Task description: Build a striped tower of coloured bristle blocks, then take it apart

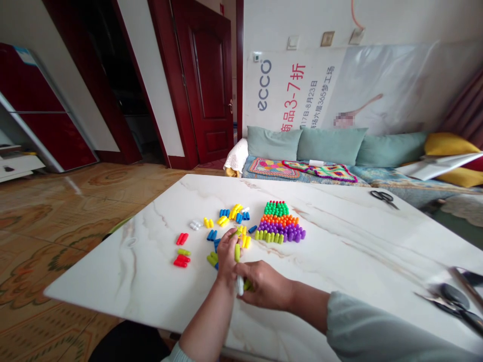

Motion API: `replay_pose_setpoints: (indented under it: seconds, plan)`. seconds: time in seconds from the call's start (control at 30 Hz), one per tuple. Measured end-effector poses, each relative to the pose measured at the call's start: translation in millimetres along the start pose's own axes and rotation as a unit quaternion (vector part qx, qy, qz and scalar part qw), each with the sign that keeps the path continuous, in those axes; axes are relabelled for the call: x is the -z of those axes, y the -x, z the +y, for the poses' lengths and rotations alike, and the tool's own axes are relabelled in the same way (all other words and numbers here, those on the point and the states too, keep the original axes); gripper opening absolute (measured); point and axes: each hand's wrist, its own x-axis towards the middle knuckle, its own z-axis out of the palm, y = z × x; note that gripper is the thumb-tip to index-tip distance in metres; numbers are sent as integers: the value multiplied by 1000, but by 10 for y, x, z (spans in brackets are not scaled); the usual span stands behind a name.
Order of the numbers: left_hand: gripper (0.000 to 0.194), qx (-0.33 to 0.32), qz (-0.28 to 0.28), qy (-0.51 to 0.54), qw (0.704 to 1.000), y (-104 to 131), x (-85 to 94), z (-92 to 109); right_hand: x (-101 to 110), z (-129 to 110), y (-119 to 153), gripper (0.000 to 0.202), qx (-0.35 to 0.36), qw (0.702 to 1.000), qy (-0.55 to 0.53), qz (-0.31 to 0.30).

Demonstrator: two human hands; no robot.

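Bench (339,281): filled the lower middle of the frame.
Standing block (279,220): stood right of centre in colour rows, yellow-green row at lower left.
Right hand (264,284): curled narrow at lower centre around a white piece (239,286), seemingly a yellow-green too.
Left hand (228,251): pinched a yellow-green piece (236,232) near centre.
Loose pieces (182,239): lay left of centre and at centre, red, blue, yellow, white, yellow-green.
Held pieces: seemed mid-gathering; probably called next for a light pinch and closed palm, sparing the upright rows.
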Motion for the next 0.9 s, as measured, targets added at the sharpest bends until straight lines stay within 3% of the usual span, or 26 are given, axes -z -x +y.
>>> replay_pose_setpoints:
  seconds: [0.1, 0.23, 0.3, 0.37, 0.47, 0.53, 0.6, 0.67, 0.8, 0.9]
  plan:
    - [39, -28, 84, 52, 995, 29, -52, 16, 99, 35, 43, 42, -21, 997, -1, -80]
    - [36, -25, 88, 102, 991, 31, -100, 33, 217, 219, 69, 35, -139, 984, 11, -111]
    - [36, -25, 71, 114, 991, 29, -100, 39, 228, 324, 44, 34, -175, 983, 6, -52]
    - [35, -28, 47, 129, 990, 35, -92, 48, 207, 397, -8, 37, -196, 978, -48, 50]
    - [34, -23, 0, 155, 988, 57, -82, 69, 167, 452, -100, 43, -226, 942, -156, 193]
    - [35, -1, -27, 168, 985, 70, -79, 85, 161, 486, -135, 39, -260, 915, -201, 233]
    - [37, 29, -45, 174, 983, 79, -79, 99, 179, 535, -125, 31, -297, 893, -245, 235]
    - [38, 53, -60, 174, 981, 84, -79, 107, 216, 594, -67, 24, -314, 888, -256, 216]
    - [37, 107, -121, 129, 978, 113, -88, 100, 352, 685, 120, 16, -282, 933, -122, 185]
    - [33, 197, -206, 29, 958, 163, -114, 70, 495, 736, 251, 14, -298, 936, -43, 181]
